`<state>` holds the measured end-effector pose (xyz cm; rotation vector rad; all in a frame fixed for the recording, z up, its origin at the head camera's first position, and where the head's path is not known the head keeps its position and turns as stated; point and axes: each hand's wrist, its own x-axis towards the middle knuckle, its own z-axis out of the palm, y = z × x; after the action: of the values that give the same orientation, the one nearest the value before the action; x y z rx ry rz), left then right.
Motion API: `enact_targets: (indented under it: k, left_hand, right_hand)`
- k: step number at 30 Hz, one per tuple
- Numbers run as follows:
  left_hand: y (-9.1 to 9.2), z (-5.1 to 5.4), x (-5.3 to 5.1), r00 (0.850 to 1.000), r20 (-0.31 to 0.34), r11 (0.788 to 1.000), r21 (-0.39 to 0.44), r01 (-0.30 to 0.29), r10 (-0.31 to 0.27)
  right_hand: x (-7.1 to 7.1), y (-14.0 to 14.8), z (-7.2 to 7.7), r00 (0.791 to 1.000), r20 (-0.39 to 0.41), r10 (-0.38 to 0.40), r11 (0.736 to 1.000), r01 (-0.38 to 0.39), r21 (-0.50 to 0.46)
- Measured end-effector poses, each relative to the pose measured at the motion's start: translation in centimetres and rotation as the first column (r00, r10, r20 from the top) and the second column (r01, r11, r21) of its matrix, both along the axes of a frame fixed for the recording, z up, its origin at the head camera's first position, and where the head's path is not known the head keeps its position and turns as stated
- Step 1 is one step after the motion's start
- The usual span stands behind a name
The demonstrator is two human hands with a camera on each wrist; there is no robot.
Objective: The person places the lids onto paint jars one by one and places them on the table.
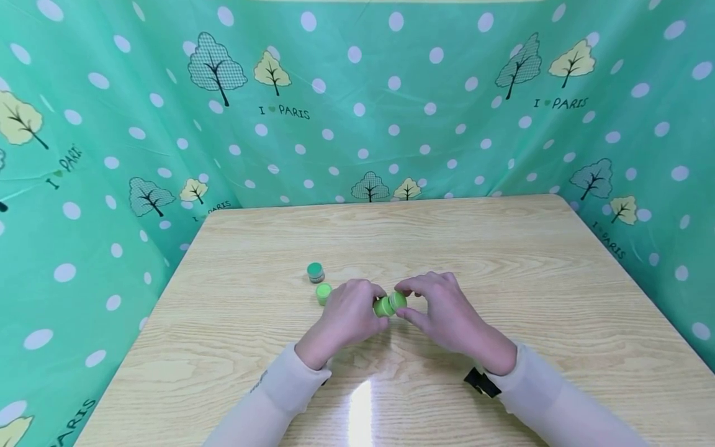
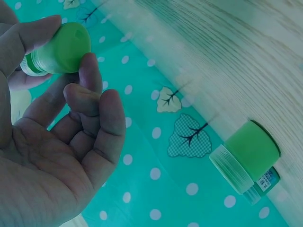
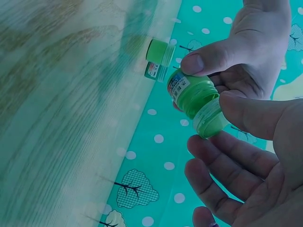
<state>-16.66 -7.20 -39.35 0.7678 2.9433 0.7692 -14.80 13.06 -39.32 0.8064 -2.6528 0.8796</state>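
Note:
Near the middle of the table, my left hand point(image 1: 350, 310) grips a small light-green paint jar point(image 1: 382, 307) between thumb and fingers. A printed label and a threaded neck show on this jar point(image 3: 187, 90) in the right wrist view. My right hand point(image 1: 449, 316) pinches the jar's lid point(image 1: 398, 301) by its edge. The lid point(image 3: 210, 118), with a clear ridged rim, is tilted at the jar's mouth; whether they touch I cannot tell. In the left wrist view the jar's rounded green base point(image 2: 73, 47) faces the camera.
Just left of my left hand stands another light-green jar point(image 1: 324, 293), and behind it a darker green jar point(image 1: 315, 272). Both rest on the light wood table point(image 1: 503, 248). A teal dotted cloth point(image 1: 363, 143) hangs around the back and sides.

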Motion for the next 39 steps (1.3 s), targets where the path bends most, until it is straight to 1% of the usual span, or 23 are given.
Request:
enact_targets:
  k: [13,33,39]
  left_hand:
    - [0.14,-0.15,-0.05,1.0,0.003,1.0,0.0,0.003,-0.003]
    - [0.32,-0.07,0.08,1.0,0.012,1.0,-0.011,0.014,-0.014]
    - [0.31,-0.06,0.1,1.0,0.001,1.0,-0.011,0.008,-0.008]
  right_hand:
    - [-0.1,-0.24,-0.55,1.0,-0.006,0.024,1.0,-0.024,-0.003]
    - [-0.13,-0.2,-0.9,1.0,0.01,0.01,1.0,-0.01,0.02]
    - [-0.28,-0.16,-0.87,1.0,0.026,0.007,0.999,-0.008,0.032]
